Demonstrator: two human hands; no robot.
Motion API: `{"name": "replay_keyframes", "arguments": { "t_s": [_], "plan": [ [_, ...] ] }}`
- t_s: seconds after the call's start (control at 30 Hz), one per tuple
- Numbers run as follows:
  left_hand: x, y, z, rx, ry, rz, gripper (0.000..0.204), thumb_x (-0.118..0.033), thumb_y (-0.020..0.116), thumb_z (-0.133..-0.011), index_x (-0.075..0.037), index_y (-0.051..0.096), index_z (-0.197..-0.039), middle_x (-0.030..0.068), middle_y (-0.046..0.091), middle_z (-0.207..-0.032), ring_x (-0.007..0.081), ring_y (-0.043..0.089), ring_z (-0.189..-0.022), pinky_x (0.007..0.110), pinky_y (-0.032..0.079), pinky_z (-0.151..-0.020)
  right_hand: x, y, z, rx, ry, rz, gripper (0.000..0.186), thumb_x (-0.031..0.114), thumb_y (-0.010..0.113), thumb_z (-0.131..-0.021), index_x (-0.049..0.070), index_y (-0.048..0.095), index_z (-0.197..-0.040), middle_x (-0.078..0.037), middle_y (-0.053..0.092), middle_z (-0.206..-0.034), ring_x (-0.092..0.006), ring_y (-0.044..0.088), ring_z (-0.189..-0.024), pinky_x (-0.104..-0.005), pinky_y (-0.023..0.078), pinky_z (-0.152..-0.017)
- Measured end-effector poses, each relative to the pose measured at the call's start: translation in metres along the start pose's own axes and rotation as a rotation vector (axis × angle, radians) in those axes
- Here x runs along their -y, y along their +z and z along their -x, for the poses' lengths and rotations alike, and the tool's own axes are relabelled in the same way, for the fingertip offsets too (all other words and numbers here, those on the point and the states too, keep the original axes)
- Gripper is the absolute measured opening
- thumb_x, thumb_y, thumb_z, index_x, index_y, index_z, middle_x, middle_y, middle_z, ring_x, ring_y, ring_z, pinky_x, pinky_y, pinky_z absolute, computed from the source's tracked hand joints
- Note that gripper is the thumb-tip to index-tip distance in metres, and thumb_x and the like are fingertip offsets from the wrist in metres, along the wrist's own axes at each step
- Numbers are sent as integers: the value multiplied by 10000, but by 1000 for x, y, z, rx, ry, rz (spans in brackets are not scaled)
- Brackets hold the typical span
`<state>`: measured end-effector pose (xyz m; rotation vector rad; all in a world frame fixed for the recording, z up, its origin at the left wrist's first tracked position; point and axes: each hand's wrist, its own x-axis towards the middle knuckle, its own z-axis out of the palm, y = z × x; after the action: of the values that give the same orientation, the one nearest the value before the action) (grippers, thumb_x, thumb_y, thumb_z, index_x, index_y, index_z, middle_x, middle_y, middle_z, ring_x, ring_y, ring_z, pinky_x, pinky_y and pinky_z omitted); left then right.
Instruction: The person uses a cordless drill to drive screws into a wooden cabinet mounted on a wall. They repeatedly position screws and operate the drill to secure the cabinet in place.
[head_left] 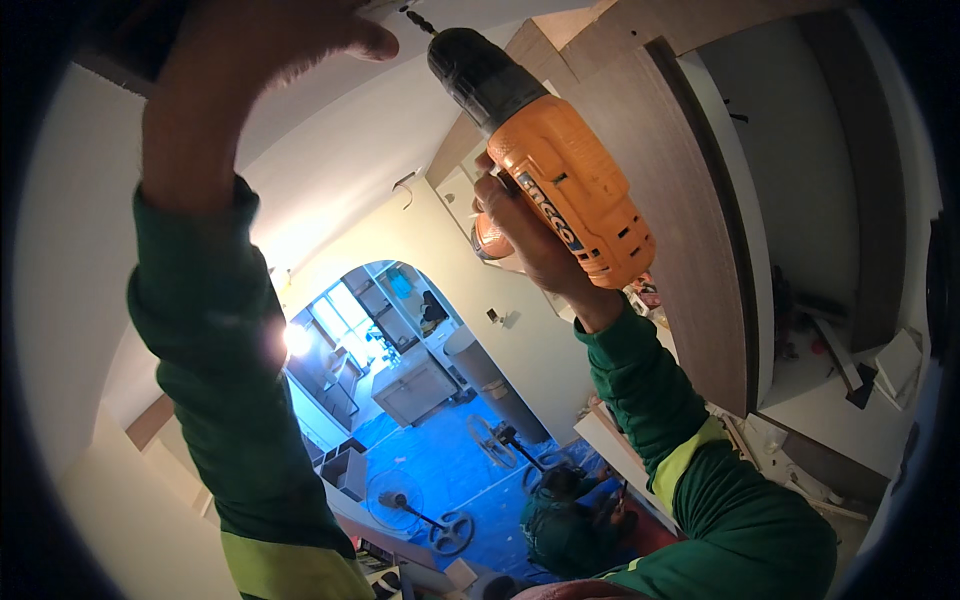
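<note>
- Wall (60, 310), pale, curving up the left side; bounds movement there; left sleeve (205, 350), dark green, rises near it.
- Left hand (255, 55) raised at upper left; thumb spread away from the palm; remaining fingers cut off by view and shadow; cannot tell whether they hold or brace anything.
- Lamp (297, 340) lit, far side; archway (365, 268) beyond, leading to a room with blue floor sheet (410, 455); standing fan (397, 500) on it, far below the arms.
- Drill bit (421, 22) up at the top, close to ceiling panel (350, 115); contact not resolvable; dark spot by the tip, possibly hole or screw.
- Drill (570, 180), orange and black, upper centre, tilted nose-up to the left; right hand (525, 230) wrapped round its handle, fingers closed in.
- Progress, judged: drill positioned, drilling or driving seemingly unfinished; remaining count unknown.
- Co-worker (565, 525) crouched low, beneath the right arm; clearance below matters.
- Wood panel (665, 190) just right of drill, tightest edge; cabinet recess (815, 140) farther right, doorless, loose pieces inside; widest gap lies between the forearms.
</note>
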<state>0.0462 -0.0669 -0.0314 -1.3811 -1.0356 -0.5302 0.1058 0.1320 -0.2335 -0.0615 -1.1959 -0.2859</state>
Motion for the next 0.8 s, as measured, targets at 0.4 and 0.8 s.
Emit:
{"name": "replay_keyframes", "arguments": {
  "t_s": [0.4,0.8],
  "plan": [
    [6,-2,9,-54,83,114,726,-321,858,-707,-26,649,-1337,225,686,-1279,350,652,-1180,404,507,-1004,-28,-14,6,117,-105,165,590,214,682,-949,154,487,-1502,-27,641,-1296,-127,664,-1092,-336,575,-932],
    [1,-2,5,-82,-14,196,718,-255,859,-721,-18,629,-1358,222,710,-1220,334,706,-1055,396,577,-876,-44,-23,-5,84,-62,-38,546,246,701,-942,126,506,-1438,-48,655,-1246,-143,680,-1049,-335,587,-909]
  ]
}}
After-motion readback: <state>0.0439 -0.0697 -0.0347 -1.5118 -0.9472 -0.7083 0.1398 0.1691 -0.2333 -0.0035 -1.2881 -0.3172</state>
